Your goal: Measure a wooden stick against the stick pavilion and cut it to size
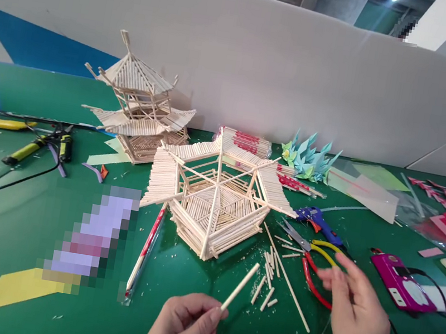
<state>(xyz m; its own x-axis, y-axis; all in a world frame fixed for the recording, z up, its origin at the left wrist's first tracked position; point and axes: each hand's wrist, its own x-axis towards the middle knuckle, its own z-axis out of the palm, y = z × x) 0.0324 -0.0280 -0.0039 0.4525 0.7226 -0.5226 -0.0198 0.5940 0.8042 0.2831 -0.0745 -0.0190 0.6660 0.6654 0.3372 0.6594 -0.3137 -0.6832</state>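
Between the thumb and fingers of my left hand (191, 326) is a short pale wooden stick (241, 285), tilted up and to the right. My right hand (356, 312) is at the handle ends of the pliers (320, 261), which have one red and one yellow grip. Its fingers are apart; whether they touch the grips I cannot tell. Ahead of both hands stands a six-sided wooden stick model (217, 205), with slatted roof panels on its far and side edges and crossing beams over its open middle. Cut stick pieces (267, 275) and one long thin stick (293, 285) lie beside it.
A tiered stick pagoda (135, 102) stands behind at left. Nearby are a blue glue gun (319, 223), folded paper cranes (309, 155), a magenta device (401, 283) with a cable, a packaged stick (146, 251), yellow paper (17, 287) and yellow-handled cutters (46, 145).
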